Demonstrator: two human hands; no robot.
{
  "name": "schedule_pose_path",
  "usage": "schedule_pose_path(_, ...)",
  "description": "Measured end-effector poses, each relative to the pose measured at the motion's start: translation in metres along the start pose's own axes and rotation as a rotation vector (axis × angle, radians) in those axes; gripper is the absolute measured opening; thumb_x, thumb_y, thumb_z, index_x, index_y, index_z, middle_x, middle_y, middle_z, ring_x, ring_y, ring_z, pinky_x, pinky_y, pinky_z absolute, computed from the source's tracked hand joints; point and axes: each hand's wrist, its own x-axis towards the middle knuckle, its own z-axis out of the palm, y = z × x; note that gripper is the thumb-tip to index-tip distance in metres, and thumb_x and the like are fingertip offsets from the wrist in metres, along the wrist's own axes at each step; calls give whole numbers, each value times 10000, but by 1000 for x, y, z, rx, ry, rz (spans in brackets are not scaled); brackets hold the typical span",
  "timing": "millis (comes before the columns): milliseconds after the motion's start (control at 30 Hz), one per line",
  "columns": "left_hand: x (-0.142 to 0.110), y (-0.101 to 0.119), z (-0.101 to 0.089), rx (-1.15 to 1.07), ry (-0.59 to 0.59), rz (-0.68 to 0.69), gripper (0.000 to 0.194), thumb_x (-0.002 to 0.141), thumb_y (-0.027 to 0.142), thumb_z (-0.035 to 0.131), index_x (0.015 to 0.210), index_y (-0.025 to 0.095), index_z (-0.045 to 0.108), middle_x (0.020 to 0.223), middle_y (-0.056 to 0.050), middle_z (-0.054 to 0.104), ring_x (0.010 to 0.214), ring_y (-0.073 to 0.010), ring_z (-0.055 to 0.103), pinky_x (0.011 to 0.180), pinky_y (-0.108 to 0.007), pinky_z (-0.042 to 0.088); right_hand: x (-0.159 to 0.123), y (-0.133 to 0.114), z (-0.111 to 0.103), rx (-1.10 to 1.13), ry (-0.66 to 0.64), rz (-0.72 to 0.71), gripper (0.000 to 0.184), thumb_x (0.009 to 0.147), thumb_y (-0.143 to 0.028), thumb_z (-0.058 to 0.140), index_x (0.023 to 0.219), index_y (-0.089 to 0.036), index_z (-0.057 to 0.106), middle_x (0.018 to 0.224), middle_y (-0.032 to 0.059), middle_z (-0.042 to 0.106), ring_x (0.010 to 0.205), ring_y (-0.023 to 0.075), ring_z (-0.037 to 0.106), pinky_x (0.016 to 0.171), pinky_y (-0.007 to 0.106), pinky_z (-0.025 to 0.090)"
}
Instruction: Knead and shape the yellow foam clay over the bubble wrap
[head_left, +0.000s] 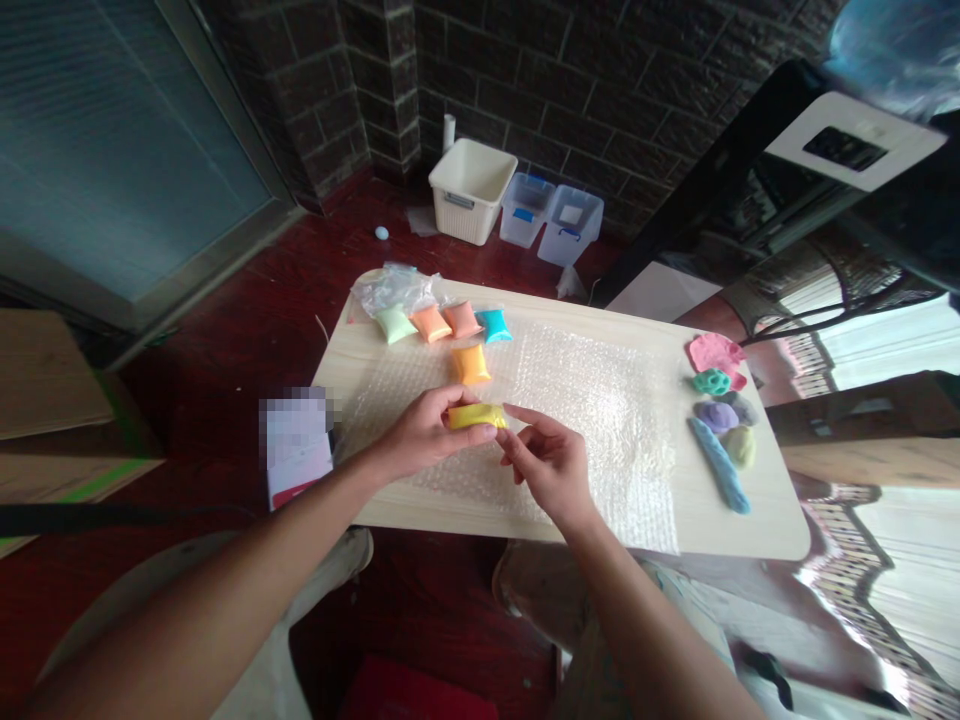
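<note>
A small yellow packet of modelling clay (474,416) is held above the bubble wrap (600,400). My left hand (420,430) grips its left side between thumb and fingers. At the packet's right end, the thumb and forefinger of my right hand (551,455) pinch its edge. Just beyond my hands lies an orange-yellow packet (471,364). Behind that one, a row holds a pale green packet (395,324), an orange packet (432,323), a salmon packet (463,319) and a bright blue packet (494,324).
Clear plastic bags (394,288) lie at the table's (525,518) far left corner. Pink clay (716,355), green clay (711,381), purple clay (718,416) and a blue clay roll (720,468) sit at the right end. A white basket (469,190) and clear bins (571,220) stand behind.
</note>
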Motion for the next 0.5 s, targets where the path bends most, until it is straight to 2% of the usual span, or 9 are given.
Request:
schedule_pose_path(133,2,-5,-1,188,47,126,400,892,502,756,1080,149,740,992,-57,744,911,-217,688,772,-287,527,2,0,2,40,50,-23,345,789,-440,902,969,-186,753,548,-35,666,384,86,513,389,202,396)
schedule_pose_path(233,2,-8,0,285,57,174,411,937,477,711,1188,155,753,1180,-102,768,1112,-270,702,948,-341,535,3,-2,3,94,8,13,338,781,-450,907,877,-189,716,543,-36,657,385,82,506,385,196,387)
schedule_pose_path(300,2,-8,0,294,50,187,426,955,469,690,1241,160,749,1262,-115,760,1178,-275,696,1001,-348,526,3,-2,3,111,-17,35,333,788,-449,904,849,-186,708,553,-32,659,394,80,510,390,193,389)
schedule_pose_path(367,2,-8,1,282,44,173,432,962,484,675,1224,151,760,1198,-118,781,1113,-266,721,934,-329,549,4,-2,2,123,-33,54,325,787,-437,907,846,-184,711,562,-30,663,405,80,513,399,194,397)
schedule_pose_path(500,0,-7,4,280,117,133,451,950,513,673,1156,123,766,900,-79,786,823,-214,724,691,-271,534,6,1,2,130,-46,65,296,775,-406,919,843,-184,736,569,-30,663,420,86,515,409,204,409)
